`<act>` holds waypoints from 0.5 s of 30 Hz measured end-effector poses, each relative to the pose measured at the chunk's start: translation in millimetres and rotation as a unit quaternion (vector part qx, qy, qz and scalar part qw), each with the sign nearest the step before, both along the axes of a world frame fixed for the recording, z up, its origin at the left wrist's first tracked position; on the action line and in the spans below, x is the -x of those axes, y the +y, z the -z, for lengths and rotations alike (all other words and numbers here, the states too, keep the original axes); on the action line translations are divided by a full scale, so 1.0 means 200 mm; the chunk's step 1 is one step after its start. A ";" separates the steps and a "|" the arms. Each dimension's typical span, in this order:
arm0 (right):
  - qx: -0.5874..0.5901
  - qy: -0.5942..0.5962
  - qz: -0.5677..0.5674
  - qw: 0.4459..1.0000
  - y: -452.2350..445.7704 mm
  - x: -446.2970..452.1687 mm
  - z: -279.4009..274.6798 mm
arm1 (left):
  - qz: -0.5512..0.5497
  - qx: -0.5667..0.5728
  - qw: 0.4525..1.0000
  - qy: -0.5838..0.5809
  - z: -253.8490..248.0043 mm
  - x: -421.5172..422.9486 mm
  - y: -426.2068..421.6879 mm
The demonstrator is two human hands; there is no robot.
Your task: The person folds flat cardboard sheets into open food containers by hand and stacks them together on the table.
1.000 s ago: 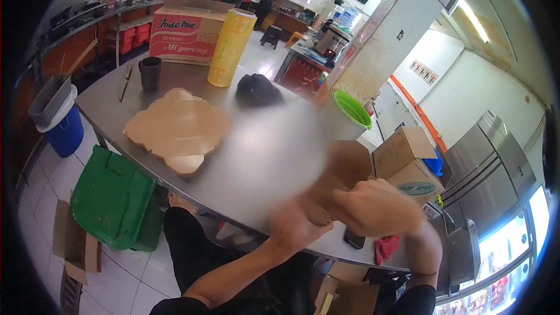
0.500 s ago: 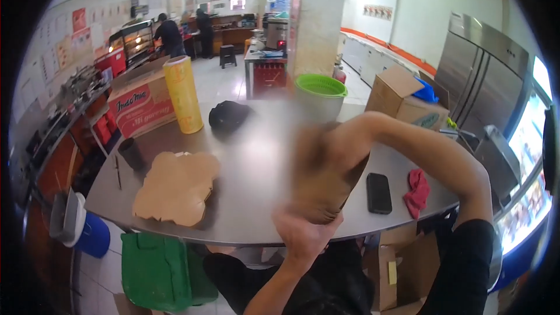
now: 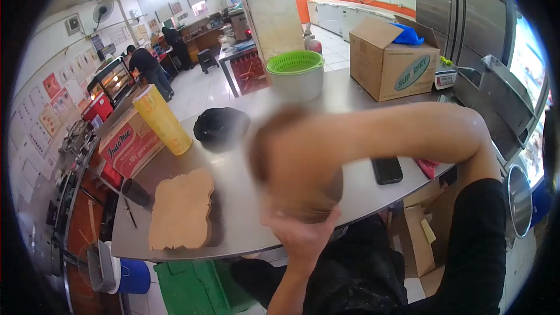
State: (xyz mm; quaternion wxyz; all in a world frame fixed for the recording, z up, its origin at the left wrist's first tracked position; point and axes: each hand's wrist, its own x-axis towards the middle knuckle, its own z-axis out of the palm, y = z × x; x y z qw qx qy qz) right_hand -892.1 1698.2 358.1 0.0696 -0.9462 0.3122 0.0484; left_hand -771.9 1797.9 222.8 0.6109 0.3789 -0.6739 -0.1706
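Observation:
A brown cardboard-like piece (image 3: pixel 321 201), partly blurred, is held upright over the table's front edge. My left hand (image 3: pixel 300 230) grips its lower end, fingers wrapped round it. Across its upper part lies my right hand (image 3: pixel 297 151), smeared by blur, so its fingers cannot be made out. To the left, a stack of flat brown cardboard pieces (image 3: pixel 182 210) rests on the steel table (image 3: pixel 239 221). A black phone (image 3: pixel 387 170) and a red cloth (image 3: pixel 427 167) lie beyond my right forearm.
A black bundle (image 3: pixel 220 128), yellow roll (image 3: pixel 162 119), Indomie box (image 3: pixel 131 143), dark cup (image 3: pixel 135 191) and pen-like object (image 3: pixel 129 213) stand or lie leftward. Behind are a green basket on a white tub (image 3: pixel 296 79) and an open carton (image 3: pixel 394 70). Two people (image 3: pixel 150 72) work far back.
The view has turned and shifted. My right arm has swung up and across the table, its hand now over the top of the brown piece. My left hand still holds the lower end.

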 end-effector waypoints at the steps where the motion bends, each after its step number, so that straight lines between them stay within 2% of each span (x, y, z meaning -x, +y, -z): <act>1: 0.032 0.021 0.031 0.999 0.03 -0.02 0.05 | -0.001 -0.002 1.000 -0.003 0.01 0.02 0.00; 4: 0.053 0.020 0.031 0.998 0.07 -0.02 0.09 | 0.005 0.012 1.000 0.016 0.04 0.05 -0.01; 6: 0.016 -0.056 -0.055 0.997 0.10 0.03 0.06 | 0.005 0.006 1.000 0.022 0.03 0.06 0.01; 9: 0.006 0.091 -0.105 0.990 0.06 0.04 0.03 | 0.025 0.015 0.999 0.029 0.02 0.08 0.00; 11: 0.009 0.136 -0.119 0.984 0.05 0.06 0.00 | 0.009 0.010 1.000 0.027 0.02 0.12 0.00; 13: -0.022 0.113 -0.034 0.993 0.13 0.06 -0.09 | -0.002 0.001 1.000 0.010 0.02 0.13 0.01; 15: -0.060 0.086 0.049 0.993 0.22 0.06 -0.18 | 0.001 0.006 0.999 0.047 0.02 0.13 -0.01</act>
